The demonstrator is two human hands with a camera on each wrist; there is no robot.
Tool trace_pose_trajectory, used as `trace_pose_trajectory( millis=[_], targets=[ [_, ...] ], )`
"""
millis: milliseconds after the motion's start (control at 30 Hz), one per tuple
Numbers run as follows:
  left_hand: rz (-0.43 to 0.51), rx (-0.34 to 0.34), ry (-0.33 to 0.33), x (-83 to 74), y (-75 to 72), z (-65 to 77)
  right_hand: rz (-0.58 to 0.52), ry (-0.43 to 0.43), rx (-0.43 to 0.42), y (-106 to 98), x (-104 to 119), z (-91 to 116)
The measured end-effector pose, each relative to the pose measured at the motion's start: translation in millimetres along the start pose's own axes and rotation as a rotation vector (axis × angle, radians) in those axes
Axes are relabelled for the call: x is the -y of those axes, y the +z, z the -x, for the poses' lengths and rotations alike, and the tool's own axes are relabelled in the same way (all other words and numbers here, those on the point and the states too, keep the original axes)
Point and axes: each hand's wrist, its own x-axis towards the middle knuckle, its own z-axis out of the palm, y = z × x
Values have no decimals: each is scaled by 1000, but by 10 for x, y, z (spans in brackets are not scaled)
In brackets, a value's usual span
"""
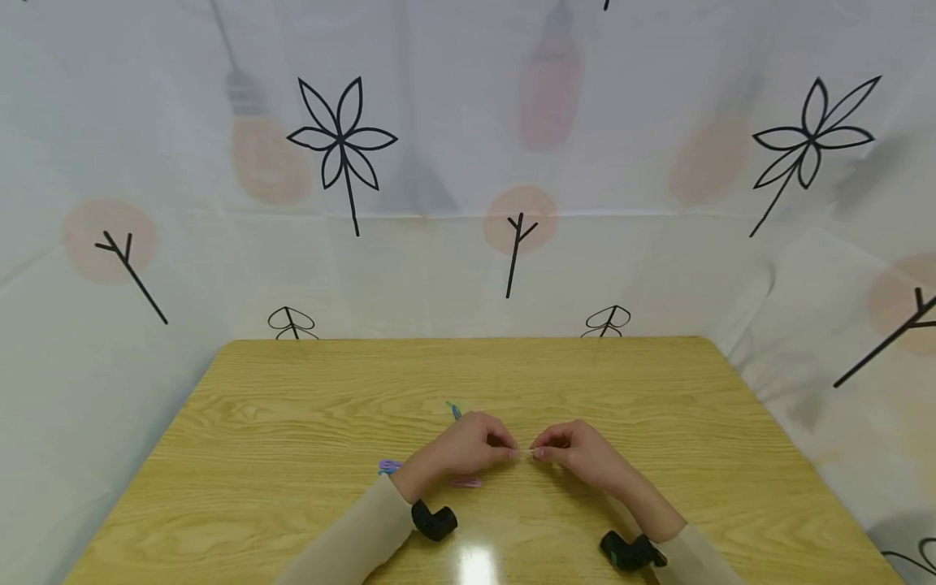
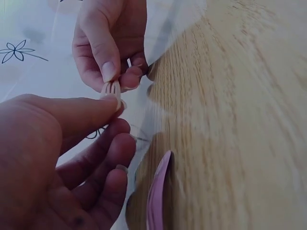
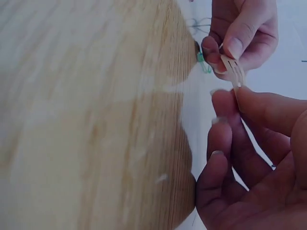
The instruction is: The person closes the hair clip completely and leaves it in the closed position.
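Between my two hands is a small cream snap hair clip [image 3: 233, 71] with slots along it. My left hand [image 1: 468, 445] pinches one end between thumb and finger. The opposite end is pinched by my right hand [image 1: 588, 459], and the fingertips of both hands stand close together over the table. Below the left hand lies a pink-purple hair clip [image 2: 158, 196] on the wood. In the head view, fingertips cover much of the held clip.
More clips lie left of the hands on the wooden table [image 1: 621, 382]: a purple and blue group [image 1: 391, 466] beside the left wrist, and a green-blue one [image 1: 455, 410] behind the left hand. A patterned cloth [image 1: 439, 268] hangs behind the table.
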Motion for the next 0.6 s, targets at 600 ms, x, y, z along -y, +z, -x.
trace_pose_trajectory(
  millis=[600],
  targets=[
    [-23,47,-75,-9,32,-79,68,-5,85,-21,-48,-49]
  ],
)
